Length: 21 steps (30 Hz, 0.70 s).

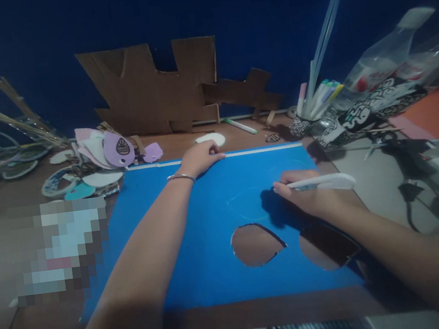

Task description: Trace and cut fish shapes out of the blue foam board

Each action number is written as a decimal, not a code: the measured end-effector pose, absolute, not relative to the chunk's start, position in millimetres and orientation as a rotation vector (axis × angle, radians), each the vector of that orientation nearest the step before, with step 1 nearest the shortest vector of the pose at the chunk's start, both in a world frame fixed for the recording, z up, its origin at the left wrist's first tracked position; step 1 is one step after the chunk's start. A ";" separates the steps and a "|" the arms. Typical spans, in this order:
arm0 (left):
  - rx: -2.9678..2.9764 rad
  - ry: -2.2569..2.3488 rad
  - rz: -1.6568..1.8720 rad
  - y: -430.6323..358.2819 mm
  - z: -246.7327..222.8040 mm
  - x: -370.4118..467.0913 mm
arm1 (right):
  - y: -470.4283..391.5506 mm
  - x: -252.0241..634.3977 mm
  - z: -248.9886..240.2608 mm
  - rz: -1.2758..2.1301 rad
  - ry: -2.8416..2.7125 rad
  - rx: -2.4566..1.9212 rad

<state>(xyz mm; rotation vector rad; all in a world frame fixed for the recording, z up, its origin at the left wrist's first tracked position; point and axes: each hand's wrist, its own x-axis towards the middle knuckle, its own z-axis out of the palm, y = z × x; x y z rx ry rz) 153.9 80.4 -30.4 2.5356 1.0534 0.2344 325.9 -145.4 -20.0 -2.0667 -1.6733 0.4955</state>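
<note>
A blue sheet (196, 231) lies on the table in front of me, a white strip along its far edge. My left hand (202, 158), fingers bent and a bangle on the wrist, presses on that far edge. In my right hand (301, 192) is a slim white-handled tool that looks like a craft knife (325, 181); its tip is hidden by the fingers and their shadow. It is held over faint drawn outlines (244, 204) on the sheet. Nearer to me, a teardrop-shaped hole (257, 245) shows the brown table, and a second hole (326, 247) is partly shaded by my forearm.
Brown cardboard pieces (154, 87) lean at the wall. Purple fish-like cutouts (118, 149) and discs lie left. Behind the sheet are a white oval (211, 139) and a marker (241, 126). Markers (326, 92), plastic bottles (382, 59) and a black glue gun (406, 157) are right.
</note>
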 end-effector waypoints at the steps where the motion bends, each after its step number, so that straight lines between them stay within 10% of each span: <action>1: 2.537 1.052 0.236 80.2 -30.4 154.0 | -146.2 325.9 -19.6 0.501 -1.669 -2.075; 21: 2.539 1.056 0.215 77.5 -27.2 154.6 | -158.2 322.1 -10.6 0.472 -1.650 -2.055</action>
